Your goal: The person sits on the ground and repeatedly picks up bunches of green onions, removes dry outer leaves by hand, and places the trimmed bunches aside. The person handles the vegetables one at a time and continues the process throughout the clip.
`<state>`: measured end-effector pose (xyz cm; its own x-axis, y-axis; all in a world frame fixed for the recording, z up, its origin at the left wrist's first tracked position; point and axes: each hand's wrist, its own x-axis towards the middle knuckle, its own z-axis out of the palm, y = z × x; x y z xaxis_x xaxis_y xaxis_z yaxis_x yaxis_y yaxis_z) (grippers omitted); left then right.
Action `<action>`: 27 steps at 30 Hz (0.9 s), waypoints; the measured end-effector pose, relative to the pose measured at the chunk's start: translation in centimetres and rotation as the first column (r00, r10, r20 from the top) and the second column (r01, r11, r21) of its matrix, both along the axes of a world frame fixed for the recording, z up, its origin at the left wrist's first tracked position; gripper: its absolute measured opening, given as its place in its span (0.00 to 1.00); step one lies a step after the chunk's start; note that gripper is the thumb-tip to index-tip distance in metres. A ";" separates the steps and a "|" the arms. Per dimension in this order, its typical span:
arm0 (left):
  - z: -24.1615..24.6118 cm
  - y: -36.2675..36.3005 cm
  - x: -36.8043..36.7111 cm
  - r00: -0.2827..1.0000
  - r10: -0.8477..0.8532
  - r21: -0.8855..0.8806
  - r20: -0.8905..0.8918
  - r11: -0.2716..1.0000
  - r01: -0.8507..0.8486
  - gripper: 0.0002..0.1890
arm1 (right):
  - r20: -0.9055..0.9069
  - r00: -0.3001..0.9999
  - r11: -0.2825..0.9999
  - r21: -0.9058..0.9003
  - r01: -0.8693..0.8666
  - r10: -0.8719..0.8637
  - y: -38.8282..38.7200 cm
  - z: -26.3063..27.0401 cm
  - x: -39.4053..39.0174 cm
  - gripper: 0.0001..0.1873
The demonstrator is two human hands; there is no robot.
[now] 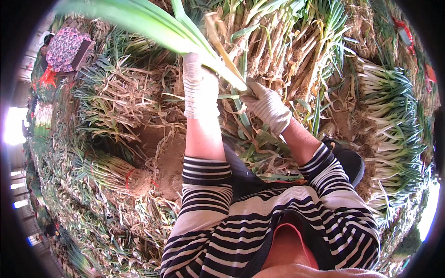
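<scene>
A large green onion (222, 67) slants in front of me, its white shaft down towards the right and its broad green leaves up to the left, blurred at the tips. My left hand (201, 81), in a striped knit glove, grips it around the upper shaft. At the lower end, the gloved fingers of my right hand (269, 106) are closed on it; the root tip is hidden by them. A yellowed dry leaf (224, 43) runs alongside the shaft to my right hand. Beyond lies a heap of untrimmed green onions (278, 52) with dry outer leaves.
To the right is a long row of clean white-shafted onions (389, 114). At left lie a loose onion pile (121, 93) and a bundle tied with red bands (114, 172). Leaf litter (114, 222) covers the ground. A person in a floral top (66, 48) is at upper left.
</scene>
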<state>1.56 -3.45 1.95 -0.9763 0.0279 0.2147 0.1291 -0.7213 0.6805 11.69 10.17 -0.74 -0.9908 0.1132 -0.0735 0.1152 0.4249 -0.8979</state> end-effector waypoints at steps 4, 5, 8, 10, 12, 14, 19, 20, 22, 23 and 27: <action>-0.3 0.2 0.3 0.937 -0.064 -0.003 0.343 0.998 0.070 0.22 | -0.043 0.997 0.997 -0.039 -0.073 0.071 0.5 0.4 -1.1 0.14; -0.3 0.4 0.7 0.952 -0.056 -0.118 0.301 0.988 0.095 0.21 | 0.021 0.996 0.976 -0.203 -0.079 0.085 0.4 0.9 -1.9 0.18; -0.3 0.9 1.6 0.915 -0.054 -0.105 0.400 0.989 0.104 0.24 | -0.015 0.988 0.682 -0.723 -0.116 0.152 -0.1 3.4 -4.3 0.18; -0.3 1.4 1.8 0.911 -0.058 -0.140 0.408 0.982 0.125 0.28 | -0.012 0.996 0.867 -0.491 -0.088 0.094 -0.2 4.7 -4.9 0.14; -0.3 1.8 1.7 0.901 -0.047 -0.148 0.432 0.981 0.122 0.32 | -0.002 1.000 0.927 -0.374 -0.014 0.014 -0.7 5.4 -5.0 0.13; -0.7 2.1 1.5 0.884 -0.070 -0.109 0.463 0.985 0.135 0.34 | -0.024 0.999 0.935 -0.354 0.035 -0.047 -0.9 5.2 -4.7 0.15; -2.6 3.1 1.0 0.811 -0.362 0.185 0.460 0.932 0.311 0.36 | -0.248 0.955 0.984 -0.116 0.137 -0.162 -0.7 3.5 -4.1 0.15; -3.0 3.3 0.9 0.793 -0.392 0.192 0.466 0.920 0.342 0.36 | -0.262 0.946 0.972 -0.182 0.147 -0.192 -0.6 3.3 -3.9 0.15; -3.3 3.7 0.2 0.795 -0.438 0.205 0.420 0.899 0.387 0.35 | -0.279 0.945 0.983 0.014 0.182 -0.171 -0.1 3.3 -2.7 0.16; -3.3 3.7 -0.1 0.769 -0.531 0.249 0.356 0.847 0.469 0.34 | -0.319 0.931 0.980 0.029 0.196 -0.177 0.3 3.4 -2.0 0.16; -3.1 4.4 -0.8 0.795 -0.527 0.113 0.299 0.847 0.519 0.30 | -0.251 0.962 0.976 0.160 0.149 -0.106 1.5 5.0 0.9 0.14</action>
